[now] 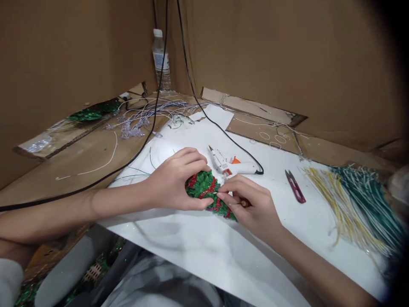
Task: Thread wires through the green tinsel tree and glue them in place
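Note:
A green and red beaded piece lies over the white board in the middle. My left hand is wrapped round its left end, thumb along the near side. With thumb and forefinger pinched, my right hand holds a thin white bit against the piece's right part. A small brown round end shows under the curled fingers of that hand; the rest of it is hidden. Just behind the hands lies a white glue gun with an orange trigger, its nozzle pointing back and left.
Red thread snips lie right of my right hand. Beyond are yellow and green cord bundles. Black cables hang across the view. At the back stand a water bottle and cardboard walls; wires with clear pieces lie back left.

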`<state>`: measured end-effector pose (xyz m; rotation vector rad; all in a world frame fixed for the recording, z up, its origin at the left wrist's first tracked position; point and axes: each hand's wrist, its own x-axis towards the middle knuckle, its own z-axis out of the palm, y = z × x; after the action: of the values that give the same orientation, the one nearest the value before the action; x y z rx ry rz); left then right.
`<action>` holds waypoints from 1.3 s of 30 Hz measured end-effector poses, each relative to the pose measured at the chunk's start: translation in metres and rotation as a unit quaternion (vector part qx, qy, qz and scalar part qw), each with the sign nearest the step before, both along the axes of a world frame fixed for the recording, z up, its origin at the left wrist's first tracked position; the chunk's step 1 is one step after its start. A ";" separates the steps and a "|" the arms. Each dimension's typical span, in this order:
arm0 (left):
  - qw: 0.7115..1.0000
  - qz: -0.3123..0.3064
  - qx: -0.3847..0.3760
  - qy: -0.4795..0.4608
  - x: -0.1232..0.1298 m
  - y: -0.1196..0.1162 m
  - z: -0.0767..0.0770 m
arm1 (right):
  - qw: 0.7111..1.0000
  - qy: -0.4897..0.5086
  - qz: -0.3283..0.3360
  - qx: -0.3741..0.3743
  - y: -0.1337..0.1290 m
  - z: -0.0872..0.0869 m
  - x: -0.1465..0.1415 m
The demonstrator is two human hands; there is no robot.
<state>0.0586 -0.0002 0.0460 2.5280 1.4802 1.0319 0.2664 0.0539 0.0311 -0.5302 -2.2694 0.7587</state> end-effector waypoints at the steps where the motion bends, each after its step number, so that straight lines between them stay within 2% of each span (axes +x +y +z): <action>1: 1.000 0.000 0.001 0.000 0.000 0.000 0.000 | 1.000 0.005 0.007 0.018 -0.001 -0.001 0.000; 11: 1.000 0.005 0.020 -0.011 0.002 -0.001 -0.002 | 0.997 -0.012 0.016 0.077 -0.007 -0.002 0.000; 20: 0.999 0.018 0.029 -0.005 0.006 -0.001 -0.001 | 0.992 -0.003 -0.012 0.129 -0.010 -0.012 0.001; 34: 0.999 0.030 0.011 0.010 0.006 -0.001 0.000 | 0.995 0.031 0.011 0.091 -0.005 -0.011 -0.002; 39: 0.999 0.030 0.000 0.025 0.005 0.000 0.002 | 0.999 0.030 0.023 0.035 -0.003 -0.006 -0.001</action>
<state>0.0640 0.0002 0.0480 2.5422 1.5793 0.9824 0.2651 0.0510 0.0250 -0.4183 -2.2511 0.7065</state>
